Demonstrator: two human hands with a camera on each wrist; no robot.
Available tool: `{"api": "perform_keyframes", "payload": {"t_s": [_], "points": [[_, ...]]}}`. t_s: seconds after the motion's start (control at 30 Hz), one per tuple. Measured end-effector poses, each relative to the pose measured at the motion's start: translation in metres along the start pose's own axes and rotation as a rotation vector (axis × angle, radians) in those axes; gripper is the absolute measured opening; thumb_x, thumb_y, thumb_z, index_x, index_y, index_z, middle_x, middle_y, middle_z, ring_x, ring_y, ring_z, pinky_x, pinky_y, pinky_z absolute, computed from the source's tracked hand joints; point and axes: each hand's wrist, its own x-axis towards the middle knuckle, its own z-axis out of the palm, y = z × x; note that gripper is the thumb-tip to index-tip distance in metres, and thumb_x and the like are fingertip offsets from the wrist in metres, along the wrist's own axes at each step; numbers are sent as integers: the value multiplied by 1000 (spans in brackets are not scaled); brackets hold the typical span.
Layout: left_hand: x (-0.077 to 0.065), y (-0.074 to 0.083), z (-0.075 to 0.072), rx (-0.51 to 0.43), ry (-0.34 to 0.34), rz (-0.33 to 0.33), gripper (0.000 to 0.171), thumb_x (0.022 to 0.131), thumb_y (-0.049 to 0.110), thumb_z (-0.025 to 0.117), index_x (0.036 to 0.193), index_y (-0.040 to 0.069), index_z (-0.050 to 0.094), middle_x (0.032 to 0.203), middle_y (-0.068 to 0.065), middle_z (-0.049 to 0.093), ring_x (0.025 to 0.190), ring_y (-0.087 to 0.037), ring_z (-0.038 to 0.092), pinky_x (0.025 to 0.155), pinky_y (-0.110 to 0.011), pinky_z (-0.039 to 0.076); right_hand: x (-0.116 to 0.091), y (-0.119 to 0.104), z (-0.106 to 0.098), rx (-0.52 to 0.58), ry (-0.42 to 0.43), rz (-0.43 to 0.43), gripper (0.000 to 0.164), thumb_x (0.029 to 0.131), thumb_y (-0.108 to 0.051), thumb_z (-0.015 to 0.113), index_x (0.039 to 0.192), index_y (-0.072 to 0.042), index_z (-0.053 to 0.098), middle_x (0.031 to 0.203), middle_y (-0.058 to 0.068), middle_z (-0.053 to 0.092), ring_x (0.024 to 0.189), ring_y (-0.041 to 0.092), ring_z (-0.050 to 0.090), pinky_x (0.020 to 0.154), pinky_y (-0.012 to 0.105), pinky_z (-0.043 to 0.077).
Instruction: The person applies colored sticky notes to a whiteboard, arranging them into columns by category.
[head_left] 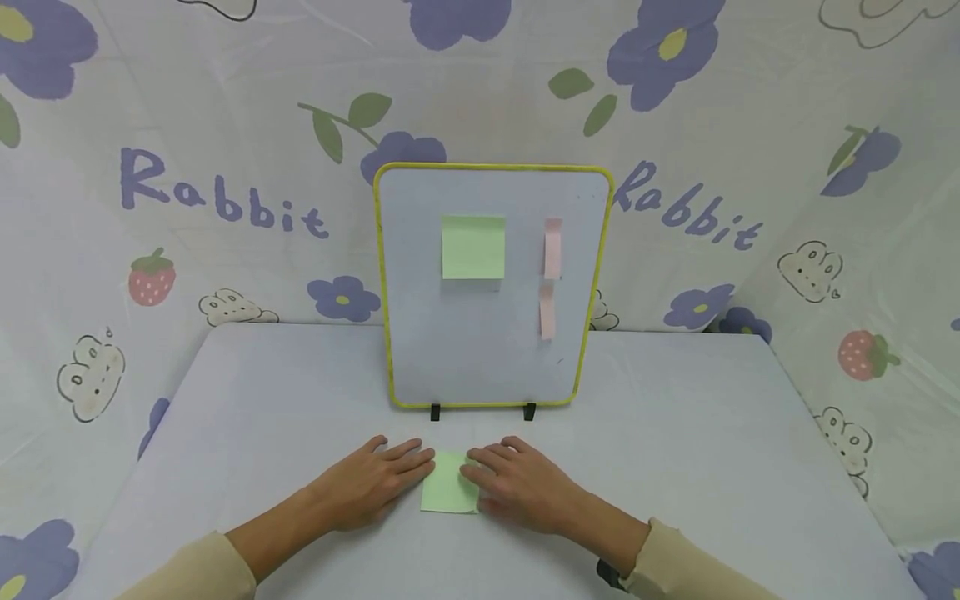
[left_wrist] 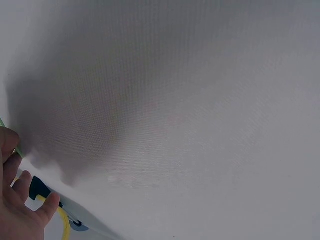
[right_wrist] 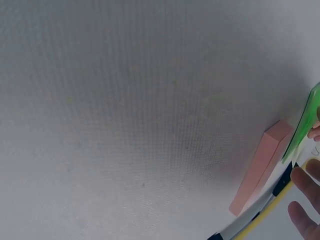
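Note:
A light green sticky note pad (head_left: 448, 487) lies on the table between the two hands. My left hand (head_left: 375, 482) reaches in from the left, with fairly straight fingers whose tips are at the pad's left edge. From the other side, my right hand (head_left: 525, 483) lays loosely bent fingertips over the pad's right edge; its thumb is mostly hidden in the head view. In the right wrist view a narrow pink block (right_wrist: 262, 167) stands beside the green pad (right_wrist: 305, 122). The left wrist view shows the left hand's fingers (left_wrist: 22, 187) by a sliver of green.
A yellow-framed whiteboard (head_left: 465, 350) stands upright behind the hands on black feet (head_left: 529, 412). It carries a green note (head_left: 473, 247) and two narrow pink strips, an upper strip (head_left: 552, 248) and a lower strip (head_left: 547, 311). A dark object (head_left: 609, 573) shows by the right sleeve.

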Motion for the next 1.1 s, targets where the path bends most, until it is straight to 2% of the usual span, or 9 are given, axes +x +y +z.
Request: {"api": "perform_keyframes", "payload": {"t_s": [0.2, 0.37, 0.47, 0.77, 1.1], "points": [[0, 0, 0, -29, -19, -12, 52, 96, 22, 61, 146, 12, 52, 151, -2, 48, 138, -22, 45, 99, -50, 47, 0, 0, 1, 72, 33, 2, 34, 92, -31, 71, 124, -18, 67, 116, -1, 67, 105, 16, 64, 94, 34, 49], [0, 0, -1, -30, -26, -13, 52, 96, 22, 60, 146, 11, 51, 152, -1, 47, 139, -21, 44, 100, -49, 46, 0, -2, 5, 64, 126, -41, 18, 89, -22, 75, 107, -18, 71, 89, -5, 65, 80, 11, 64, 77, 28, 52], [0, 1, -1, -35, -19, -13, 52, 96, 21, 61, 146, 11, 52, 151, -2, 48, 139, -21, 45, 99, -49, 47, 1, -3, 8, 47, 176, -58, 13, 86, -15, 76, 98, -18, 70, 79, -7, 62, 69, 9, 61, 68, 25, 49], [-2, 0, 0, -46, -13, -16, 53, 95, 20, 61, 146, 11, 51, 152, -2, 47, 139, -21, 44, 98, -49, 47, 4, -5, 7, 111, 189, -33, 12, 83, -9, 76, 86, -16, 67, 74, -8, 62, 63, 6, 57, 61, 21, 46], [-2, 0, 1, -11, 2, -15, 54, 95, 21, 60, 146, 7, 50, 152, -4, 47, 138, -21, 45, 97, -46, 47, 8, -1, 1, 169, 359, -15, 16, 79, -4, 74, 85, -15, 64, 64, -11, 64, 51, 1, 35, 51, 17, 38]]}}
